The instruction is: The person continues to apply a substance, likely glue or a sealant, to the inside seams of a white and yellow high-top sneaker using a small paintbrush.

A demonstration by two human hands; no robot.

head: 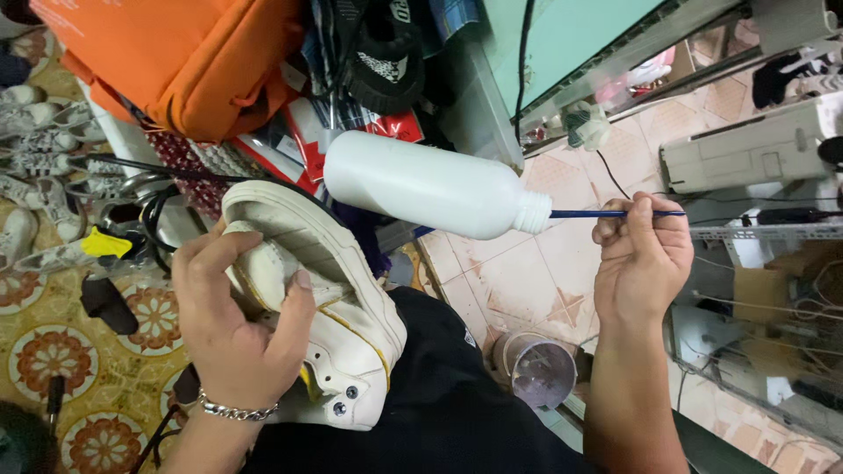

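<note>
My left hand (pixel 233 320) grips a white sneaker (pixel 342 307) by its heel and sole, sole turned up, resting on my dark-trousered lap. A silver chain bracelet is on that wrist. My right hand (pixel 641 254) pinches a thin blue brush handle (pixel 615 213), whose far end goes into the open mouth of a white plastic bottle (pixel 430 186). The bottle lies on its side above the shoe; what holds it up is hidden.
An orange bag (pixel 184 61) sits at the top left, with black shoes (pixel 382 53) and red packages beside it. Several sneakers (pixel 35 149) lie on the patterned floor at left. A clear plastic cup (pixel 537 369) stands by my knee. A white machine (pixel 746 154) sits at right.
</note>
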